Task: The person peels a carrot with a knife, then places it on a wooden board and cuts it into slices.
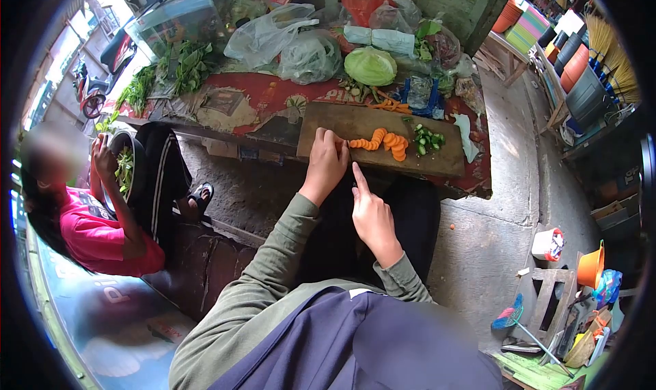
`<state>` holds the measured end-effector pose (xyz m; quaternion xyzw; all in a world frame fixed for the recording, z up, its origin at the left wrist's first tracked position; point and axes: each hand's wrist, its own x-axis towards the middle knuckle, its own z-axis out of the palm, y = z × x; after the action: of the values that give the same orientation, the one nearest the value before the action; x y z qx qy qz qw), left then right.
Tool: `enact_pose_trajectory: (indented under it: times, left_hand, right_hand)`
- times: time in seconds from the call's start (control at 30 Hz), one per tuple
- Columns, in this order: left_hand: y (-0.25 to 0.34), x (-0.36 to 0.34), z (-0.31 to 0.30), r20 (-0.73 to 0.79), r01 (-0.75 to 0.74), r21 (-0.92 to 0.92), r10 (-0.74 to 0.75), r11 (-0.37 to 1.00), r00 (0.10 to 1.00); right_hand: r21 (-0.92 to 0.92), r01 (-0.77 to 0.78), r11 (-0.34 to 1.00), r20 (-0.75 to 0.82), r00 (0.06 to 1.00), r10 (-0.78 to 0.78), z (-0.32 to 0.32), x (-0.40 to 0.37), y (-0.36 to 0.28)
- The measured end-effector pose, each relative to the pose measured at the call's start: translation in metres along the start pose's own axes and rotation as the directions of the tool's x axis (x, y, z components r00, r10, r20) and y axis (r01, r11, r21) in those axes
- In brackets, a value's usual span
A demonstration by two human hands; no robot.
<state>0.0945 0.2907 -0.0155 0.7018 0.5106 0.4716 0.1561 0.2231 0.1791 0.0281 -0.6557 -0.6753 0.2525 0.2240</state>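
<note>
A wooden cutting board lies at the near edge of the table. My left hand is closed at its front edge, fingers bent around a carrot that they mostly hide. Beside these fingers a row of orange carrot slices runs to the right. My right hand is just below the board, index finger stretched forward and the others curled around what appears to be a knife, its blade barely visible. Chopped green pieces are piled right of the carrots. Thin carrot strips lie at the board's far edge.
Behind the board are a cabbage, plastic bags and leafy greens. At left, a seated person holds a bowl of leaves. A stool and an orange container stand at lower right.
</note>
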Motion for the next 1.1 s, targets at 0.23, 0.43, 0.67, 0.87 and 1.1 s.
enact_pose_trajectory:
  times: [0.23, 0.43, 0.67, 0.87, 1.1]
  left_hand:
    - [0.0, -0.001, 0.001, -0.019, -0.03, -0.013, 0.03, 0.999, 0.999]
    - [0.005, -0.001, -0.001, -0.052, -0.011, -0.129, 0.004, 0.992, 0.999]
    - [0.001, 0.0, -0.004, 0.036, -0.086, 0.043, 0.084, 0.995, 0.996]
    - [0.008, 0.0, -0.007, 0.013, -0.119, 0.029, 0.119, 0.992, 0.993]
    - [0.002, -0.001, -0.002, -0.032, 0.003, -0.097, -0.006, 0.995, 0.999]
  right_hand:
    - [0.039, -0.022, 0.999, 0.032, 0.999, 0.02, -0.004, 0.004, 0.002]
    - [0.032, -0.004, 0.999, 0.016, 1.0, 0.003, -0.001, 0.008, 0.005]
    - [-0.025, -0.02, 0.999, 0.025, 0.999, 0.021, 0.001, 0.005, 0.002]
    - [-0.009, 0.002, 1.0, -0.006, 1.0, -0.002, 0.0, -0.001, 0.006]
    - [-0.027, 0.053, 0.998, -0.047, 0.997, -0.054, -0.002, -0.006, 0.0]
